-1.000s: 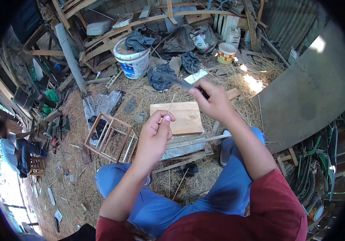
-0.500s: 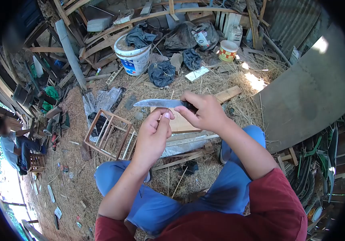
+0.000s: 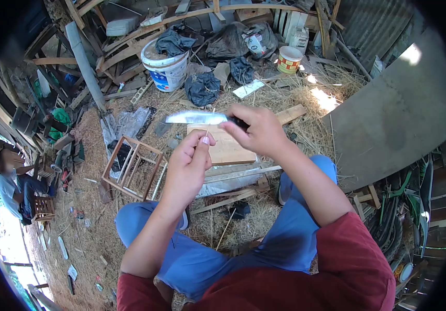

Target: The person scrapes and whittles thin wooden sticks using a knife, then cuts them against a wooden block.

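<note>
My right hand (image 3: 259, 129) is closed around the dark handle of a knife (image 3: 194, 117). Its blade points left and is slightly blurred. Just below the blade, my left hand (image 3: 187, 158) pinches a thin stick (image 3: 207, 135) between thumb and fingertips. The stick's tip passes close to the blade; whether they touch I cannot tell. Beneath both hands, in front of my knees, lies a flat wooden board (image 3: 230, 149).
A small wooden frame (image 3: 132, 168) lies left of the board. Farther back stand a white bucket (image 3: 165, 70) and a yellow-red pail (image 3: 289, 60) among black plastic bags (image 3: 202, 89). A large grey sheet (image 3: 389, 114) leans at right. Another person (image 3: 12, 184) sits far left.
The knife has risen slightly away from my left fingertips, and its blade now blurs. The whole view has shifted a little, with the surroundings moving up and left.
</note>
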Tool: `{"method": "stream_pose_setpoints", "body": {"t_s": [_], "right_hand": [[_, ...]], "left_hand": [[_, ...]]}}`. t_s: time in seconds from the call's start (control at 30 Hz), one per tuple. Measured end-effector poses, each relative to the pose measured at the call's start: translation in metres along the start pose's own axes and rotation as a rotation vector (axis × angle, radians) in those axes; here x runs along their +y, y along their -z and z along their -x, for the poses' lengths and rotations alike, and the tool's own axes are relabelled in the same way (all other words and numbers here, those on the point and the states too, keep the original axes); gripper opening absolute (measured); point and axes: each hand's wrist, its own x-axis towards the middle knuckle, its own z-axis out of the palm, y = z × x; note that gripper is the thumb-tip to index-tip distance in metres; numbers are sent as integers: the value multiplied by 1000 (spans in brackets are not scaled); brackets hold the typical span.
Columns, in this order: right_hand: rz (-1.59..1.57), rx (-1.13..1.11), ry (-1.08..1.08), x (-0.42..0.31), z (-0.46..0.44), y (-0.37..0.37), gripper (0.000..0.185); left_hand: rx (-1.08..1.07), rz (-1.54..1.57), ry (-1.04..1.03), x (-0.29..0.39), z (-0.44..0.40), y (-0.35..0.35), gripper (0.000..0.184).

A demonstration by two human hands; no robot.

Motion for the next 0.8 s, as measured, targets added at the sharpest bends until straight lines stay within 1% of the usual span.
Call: {"method": "stream_pose_setpoints", "body": {"t_s": [0.07,0.1,0.13,0.2,0.27,0.3,0.37,0.4,0.47,0.5,0.57,0.8], "right_hand": [[4,55,-313,15,-7,-1,37],[76,103,-312,34,-11,5,38],[80,110,-318,42,-16,13,38],[-92,271,-330,49,-21,23,36],[-93,266,-290,43,-14,19,35],[-103,208,-224,30,-7,14,34],[-60,99,-111,3,3,9,31],[-64,98,-108,0,3,4,31],[-84,31,-19,-4,9,-4,30],[-45,36,26,-7,8,-4,31],[-20,16,49,-6,6,-4,31],[-10,-26,47,-11,4,1,32]], "left_hand": [[-47,-44,-34,0,1,1,22],[-56,-47,-36,1,3,-2,22],[-56,-53,-68,2,9,-6,21],[-59,-54,-99,0,10,-8,20],[-7,-98,-76,-5,5,-5,20],[-3,-100,-79,-5,3,-3,20],[-23,-4,-17,-6,1,0,20],[-18,-6,-18,-3,-1,1,20],[-5,51,13,0,2,-1,20],[-3,55,17,-1,3,0,20],[13,6,-22,-4,-1,2,20],[-4,31,-3,6,3,1,18]]}}
